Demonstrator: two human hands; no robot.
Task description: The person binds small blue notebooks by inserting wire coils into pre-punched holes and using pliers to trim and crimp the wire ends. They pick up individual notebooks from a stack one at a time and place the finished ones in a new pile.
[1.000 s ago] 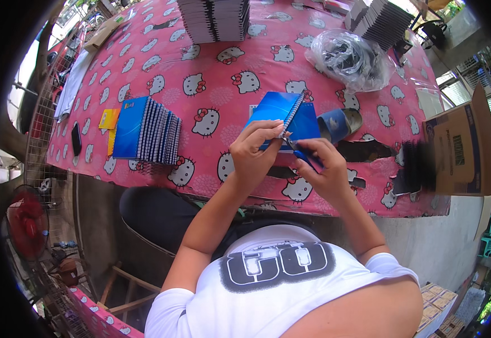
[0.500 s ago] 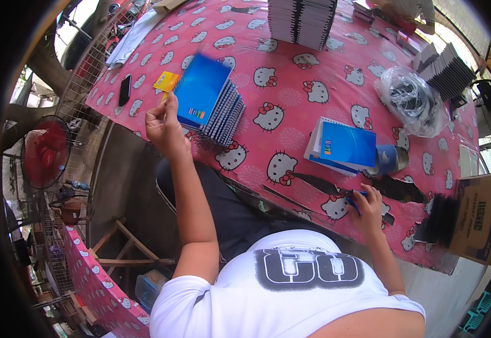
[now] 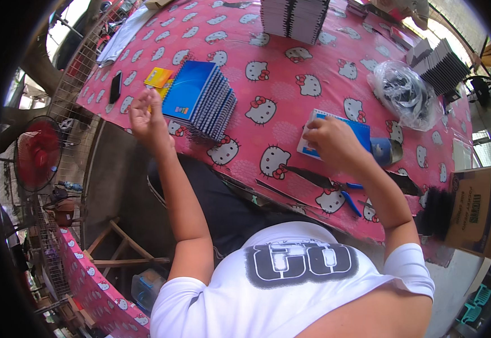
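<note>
My left hand (image 3: 148,115) hovers beside a stack of spiral-bound notebooks (image 3: 209,107), its fingers loosely apart and holding nothing. A blue notebook (image 3: 190,84) lies flat on top of that stack. Farther right, my right hand (image 3: 333,139) reaches over another blue spiral notebook (image 3: 360,130), its fingers closed on the notebook's left side. The hand covers much of that cover. Blue-handled pliers (image 3: 351,203) lie on the table below my right forearm, handles apart.
The pink patterned tablecloth (image 3: 279,132) bears a phone (image 3: 115,87), a yellow packet (image 3: 158,77), a roll of tape (image 3: 385,151) and bagged coils (image 3: 406,96). Tall notebook stacks (image 3: 293,19) stand at the back. A cardboard box (image 3: 476,211) is at right; a red fan (image 3: 40,153) at left.
My left hand has let go of the blue notebook, which now lies on the stack. My right hand has put down the pliers and moved up onto the other notebook.
</note>
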